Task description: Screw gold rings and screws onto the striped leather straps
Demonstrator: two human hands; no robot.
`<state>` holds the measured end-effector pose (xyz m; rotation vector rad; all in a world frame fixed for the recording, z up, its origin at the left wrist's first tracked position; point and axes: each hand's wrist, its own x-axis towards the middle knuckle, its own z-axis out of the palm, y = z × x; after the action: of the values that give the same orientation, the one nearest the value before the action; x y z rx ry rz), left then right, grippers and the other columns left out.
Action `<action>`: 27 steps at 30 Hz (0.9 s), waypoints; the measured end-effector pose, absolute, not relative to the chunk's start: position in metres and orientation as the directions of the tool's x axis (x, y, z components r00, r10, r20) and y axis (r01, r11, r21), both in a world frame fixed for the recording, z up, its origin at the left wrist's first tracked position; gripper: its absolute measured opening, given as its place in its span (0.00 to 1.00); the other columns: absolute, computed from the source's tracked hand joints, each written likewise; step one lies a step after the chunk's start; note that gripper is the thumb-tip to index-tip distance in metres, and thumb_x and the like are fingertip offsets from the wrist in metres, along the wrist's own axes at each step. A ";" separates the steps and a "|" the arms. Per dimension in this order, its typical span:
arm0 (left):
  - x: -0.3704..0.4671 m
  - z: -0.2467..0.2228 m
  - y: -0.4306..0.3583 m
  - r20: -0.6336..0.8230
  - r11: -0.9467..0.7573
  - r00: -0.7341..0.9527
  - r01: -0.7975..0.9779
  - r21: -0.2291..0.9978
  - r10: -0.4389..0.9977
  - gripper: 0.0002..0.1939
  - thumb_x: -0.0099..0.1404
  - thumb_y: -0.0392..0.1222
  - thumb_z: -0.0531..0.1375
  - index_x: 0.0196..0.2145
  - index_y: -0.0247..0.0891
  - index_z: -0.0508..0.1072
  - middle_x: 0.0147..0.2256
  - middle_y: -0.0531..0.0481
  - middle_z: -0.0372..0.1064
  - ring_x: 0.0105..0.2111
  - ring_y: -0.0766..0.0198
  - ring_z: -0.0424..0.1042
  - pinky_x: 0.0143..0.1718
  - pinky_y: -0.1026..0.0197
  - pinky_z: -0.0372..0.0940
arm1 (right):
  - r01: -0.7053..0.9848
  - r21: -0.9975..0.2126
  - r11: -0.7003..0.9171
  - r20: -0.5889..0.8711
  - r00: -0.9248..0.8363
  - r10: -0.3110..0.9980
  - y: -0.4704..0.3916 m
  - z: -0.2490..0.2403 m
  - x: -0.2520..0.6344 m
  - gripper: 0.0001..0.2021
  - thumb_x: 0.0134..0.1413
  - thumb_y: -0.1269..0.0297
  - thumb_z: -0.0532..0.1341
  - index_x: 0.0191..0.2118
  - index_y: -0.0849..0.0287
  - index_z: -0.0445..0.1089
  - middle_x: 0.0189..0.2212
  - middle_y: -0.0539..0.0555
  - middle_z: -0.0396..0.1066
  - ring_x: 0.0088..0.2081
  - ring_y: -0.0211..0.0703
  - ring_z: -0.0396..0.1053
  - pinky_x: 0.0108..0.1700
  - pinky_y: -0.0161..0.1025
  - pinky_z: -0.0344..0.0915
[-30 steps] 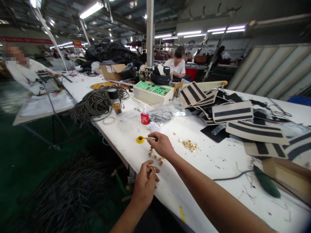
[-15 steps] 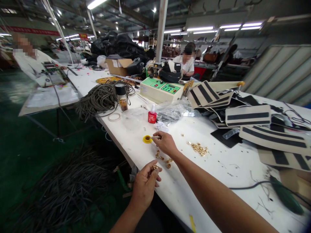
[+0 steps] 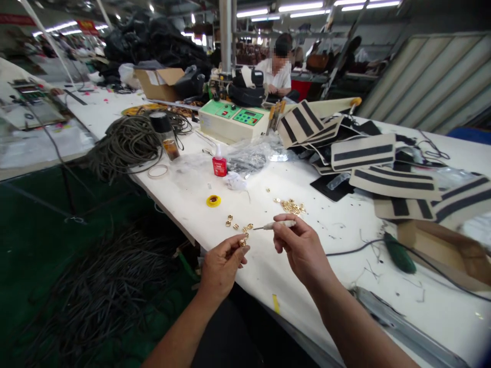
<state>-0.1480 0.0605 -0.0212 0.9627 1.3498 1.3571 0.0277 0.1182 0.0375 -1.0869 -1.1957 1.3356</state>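
Note:
Near the table's front edge, my left hand (image 3: 222, 266) pinches a small gold fitting (image 3: 243, 243) between thumb and fingertips. My right hand (image 3: 301, 245) grips a thin pale-handled tool (image 3: 276, 225), its dark tip pointing left, a little above and right of that fitting. Several gold pieces (image 3: 236, 226) lie on the white table just beyond my left hand. Farther right sits a heap of small gold parts (image 3: 292, 206). A round yellow dish (image 3: 213, 200) with dark contents stands beyond the loose pieces, and behind it a red bottle (image 3: 220, 166) with a white cap.
Coiled dark cord (image 3: 128, 143), a black-capped jar (image 3: 164, 135) and a green-topped machine (image 3: 232, 121) stand farther back. Striped beige panels (image 3: 362, 153) pile up at right, near a black cable and an open cardboard box (image 3: 445, 250). A person in white sits across the table.
My right hand has drawn the tool away from the yellow dish, back and rightward toward my left hand. My left hand still pinches a gold fitting. The camera view has shifted right and down.

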 end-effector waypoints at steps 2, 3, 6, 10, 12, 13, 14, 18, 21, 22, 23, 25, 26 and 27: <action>-0.132 -0.023 0.063 -0.093 0.082 -0.196 -0.063 0.995 0.976 0.21 0.63 0.49 0.69 0.51 0.37 0.81 0.31 0.52 0.77 0.27 0.66 0.75 0.30 0.65 0.72 | -0.055 -0.998 -0.017 -0.014 -0.058 0.998 0.098 0.033 0.051 0.13 0.59 0.56 0.70 0.45 0.57 0.75 0.24 0.47 0.71 0.24 0.38 0.64 0.28 0.38 0.61; -0.124 -0.024 0.065 -0.094 0.089 -0.174 -0.038 0.995 0.980 0.21 0.64 0.49 0.68 0.52 0.38 0.81 0.31 0.52 0.77 0.27 0.66 0.75 0.30 0.65 0.72 | -0.019 -1.000 -0.014 -0.013 -0.043 0.999 0.091 0.030 0.060 0.13 0.60 0.55 0.70 0.46 0.57 0.75 0.23 0.47 0.70 0.24 0.39 0.64 0.29 0.38 0.62; -0.102 -0.027 0.070 -0.060 0.070 -0.120 0.078 0.995 0.991 0.19 0.66 0.48 0.66 0.53 0.40 0.81 0.32 0.51 0.77 0.28 0.66 0.76 0.31 0.64 0.72 | 0.063 -0.998 0.007 0.007 -0.012 1.000 0.082 0.026 0.076 0.13 0.63 0.53 0.68 0.46 0.56 0.74 0.22 0.47 0.70 0.25 0.40 0.66 0.31 0.39 0.64; -0.086 -0.032 0.076 0.018 0.001 -0.091 0.207 0.978 0.996 0.17 0.67 0.46 0.65 0.53 0.45 0.81 0.33 0.52 0.79 0.29 0.66 0.76 0.33 0.64 0.73 | 0.139 -0.989 0.049 0.054 0.036 0.998 0.085 0.022 0.083 0.13 0.65 0.50 0.64 0.43 0.55 0.72 0.22 0.47 0.70 0.25 0.40 0.68 0.32 0.39 0.66; -0.084 -0.035 0.077 0.012 0.012 -0.097 0.248 0.969 0.995 0.17 0.67 0.45 0.65 0.53 0.45 0.81 0.33 0.53 0.79 0.28 0.66 0.76 0.34 0.64 0.73 | 0.204 -0.977 0.058 0.068 0.043 0.997 0.086 0.021 0.084 0.13 0.66 0.50 0.63 0.41 0.55 0.72 0.22 0.47 0.71 0.25 0.40 0.69 0.31 0.39 0.67; -0.083 -0.037 0.077 0.008 0.020 -0.103 0.265 0.964 0.995 0.17 0.67 0.46 0.66 0.53 0.45 0.81 0.33 0.53 0.79 0.28 0.66 0.76 0.35 0.63 0.73 | 0.233 -0.971 0.060 0.072 0.043 0.996 0.086 0.020 0.084 0.13 0.66 0.51 0.63 0.41 0.56 0.72 0.22 0.48 0.71 0.25 0.40 0.69 0.31 0.38 0.67; -0.083 -0.038 0.077 0.006 0.025 -0.112 0.278 0.960 0.994 0.17 0.67 0.46 0.66 0.53 0.45 0.82 0.34 0.52 0.80 0.28 0.66 0.76 0.35 0.63 0.73 | 0.256 -0.965 0.061 0.075 0.044 0.996 0.087 0.020 0.084 0.12 0.66 0.51 0.63 0.40 0.56 0.72 0.22 0.48 0.71 0.24 0.40 0.68 0.31 0.38 0.67; -0.082 -0.040 0.075 0.017 0.022 -0.128 0.296 0.955 0.992 0.17 0.66 0.46 0.66 0.52 0.43 0.82 0.34 0.52 0.80 0.28 0.65 0.76 0.36 0.62 0.74 | 0.318 -0.947 0.052 0.072 0.052 0.996 0.087 0.021 0.083 0.11 0.65 0.53 0.62 0.39 0.55 0.72 0.21 0.47 0.70 0.24 0.40 0.68 0.30 0.37 0.66; -0.082 -0.041 0.075 0.031 0.005 -0.114 0.298 0.954 0.993 0.17 0.67 0.45 0.65 0.52 0.44 0.82 0.34 0.52 0.81 0.27 0.65 0.76 0.36 0.62 0.74 | 0.334 -0.941 0.051 0.072 0.053 0.996 0.088 0.019 0.081 0.10 0.65 0.54 0.62 0.38 0.55 0.72 0.21 0.47 0.70 0.24 0.39 0.68 0.30 0.37 0.66; -0.083 -0.041 0.075 0.036 -0.001 -0.111 0.301 0.954 0.993 0.16 0.67 0.45 0.65 0.52 0.45 0.82 0.34 0.52 0.81 0.28 0.65 0.76 0.36 0.62 0.74 | 0.338 -0.940 0.050 0.072 0.052 0.996 0.088 0.019 0.081 0.10 0.65 0.54 0.62 0.38 0.55 0.72 0.21 0.47 0.70 0.24 0.39 0.68 0.30 0.37 0.65; -0.083 -0.042 0.075 0.041 -0.006 -0.109 0.306 0.952 0.993 0.16 0.67 0.45 0.65 0.52 0.45 0.82 0.35 0.52 0.81 0.28 0.65 0.77 0.37 0.62 0.75 | 0.343 -0.938 0.049 0.070 0.050 0.996 0.088 0.018 0.081 0.10 0.65 0.54 0.62 0.38 0.55 0.72 0.21 0.47 0.70 0.24 0.39 0.68 0.30 0.37 0.65; -0.083 -0.043 0.075 0.055 -0.018 -0.108 0.316 0.949 0.993 0.16 0.67 0.44 0.65 0.52 0.46 0.82 0.35 0.52 0.81 0.30 0.64 0.77 0.38 0.61 0.75 | 0.350 -0.936 0.046 0.067 0.047 0.997 0.088 0.017 0.081 0.10 0.64 0.54 0.62 0.38 0.55 0.72 0.21 0.47 0.70 0.24 0.39 0.68 0.30 0.36 0.64; -0.084 -0.044 0.076 0.060 -0.023 -0.107 0.321 0.947 0.992 0.16 0.67 0.44 0.65 0.52 0.46 0.82 0.35 0.51 0.81 0.30 0.64 0.78 0.38 0.61 0.75 | 0.352 -0.935 0.046 0.067 0.048 0.997 0.088 0.017 0.080 0.10 0.65 0.54 0.62 0.38 0.55 0.72 0.21 0.47 0.69 0.24 0.39 0.67 0.30 0.36 0.64; -0.084 -0.044 0.076 0.065 -0.027 -0.106 0.326 0.945 0.992 0.16 0.67 0.44 0.65 0.52 0.46 0.82 0.36 0.51 0.81 0.31 0.64 0.78 0.39 0.61 0.75 | 0.355 -0.934 0.047 0.068 0.047 0.997 0.089 0.016 0.080 0.10 0.65 0.54 0.62 0.38 0.55 0.72 0.21 0.47 0.69 0.24 0.39 0.67 0.30 0.36 0.64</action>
<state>-0.0839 0.0757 -0.0444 1.4302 1.5180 1.1560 0.0802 0.0886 0.0165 -1.4495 -1.4502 0.9285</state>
